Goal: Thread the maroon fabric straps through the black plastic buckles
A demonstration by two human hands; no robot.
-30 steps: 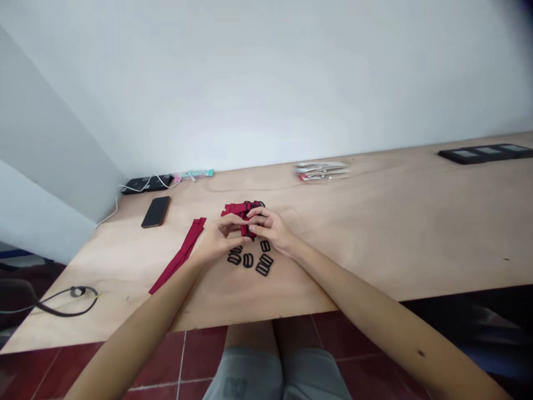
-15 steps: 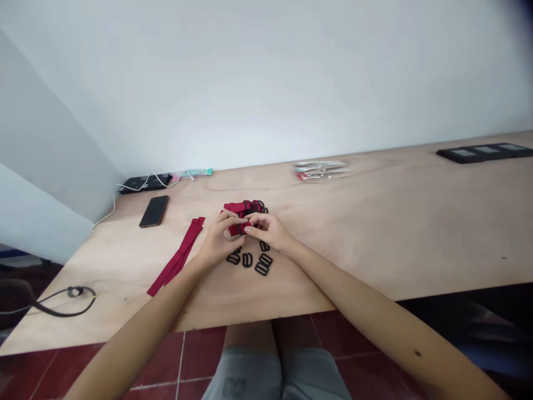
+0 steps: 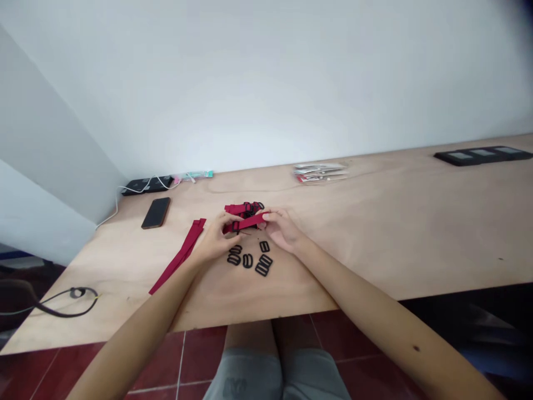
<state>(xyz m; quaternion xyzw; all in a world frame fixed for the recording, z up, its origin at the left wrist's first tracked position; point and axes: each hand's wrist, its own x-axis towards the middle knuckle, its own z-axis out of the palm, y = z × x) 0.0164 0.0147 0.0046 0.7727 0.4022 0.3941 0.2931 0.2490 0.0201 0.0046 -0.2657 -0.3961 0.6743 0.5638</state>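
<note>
A red strap (image 3: 252, 221) stretches between my two hands, a black slide buckle (image 3: 235, 226) threaded on it near the left. My left hand (image 3: 219, 238) is closed on the buckle end, thumb below and fingers above. With thumb and fingers, my right hand (image 3: 282, 226) pinches the strap's other end. Just behind lies a pile of red straps with black buckles (image 3: 239, 209), partly covered by my hands. Several loose black buckles (image 3: 247, 260) are spread on the wood in front of my hands. Left of them, flat red straps (image 3: 183, 253) lie lengthwise, partly behind my left forearm.
The wooden table (image 3: 375, 239) meets a white wall. On its left are a phone (image 3: 156, 213), a black power strip (image 3: 145, 185) with a white cable, and a dark cable loop (image 3: 79, 303). Plastic packets (image 3: 320, 172) lie at the back; a black panel (image 3: 483, 154) sits far right.
My right hand has moved right, drawing the red strap out straight through the buckle. My left hand stays nearly in place. More of the loose buckles shows between my hands.
</note>
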